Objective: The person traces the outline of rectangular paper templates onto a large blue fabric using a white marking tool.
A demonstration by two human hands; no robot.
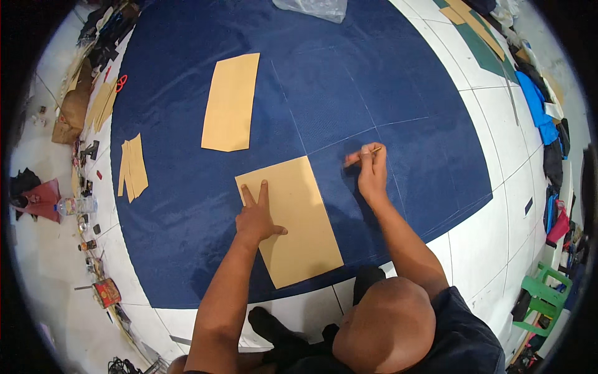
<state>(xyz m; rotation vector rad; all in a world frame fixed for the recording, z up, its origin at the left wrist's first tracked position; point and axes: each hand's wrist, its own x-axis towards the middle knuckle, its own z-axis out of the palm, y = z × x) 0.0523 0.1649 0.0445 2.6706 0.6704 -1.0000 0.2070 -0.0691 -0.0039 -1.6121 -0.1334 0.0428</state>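
Observation:
My left hand [254, 218] lies flat with fingers spread on a rectangular tan cardboard pattern piece [305, 230]. This piece rests on a large sheet of dark blue fabric [180, 237], close to its near edge. To the right, my right hand [372, 174] is raised over the fabric, its fingers closed around a slim tan pencil-like stick [376, 149]. Part of that stick is hidden by the fingers, which are slightly blurred. Thin pale lines [339, 140] run across the fabric beyond and beside the right hand. A second tan pattern piece [230, 103] lies farther off, left of the lines.
Narrow tan pattern pieces [133, 168] lie on the fabric's left side. Red-handled scissors [121, 83] sit at its left edge. A clear plastic bag [314, 7] is at the far edge. White floor tiles [479, 249] surround the fabric; a green stool [543, 293] stands right.

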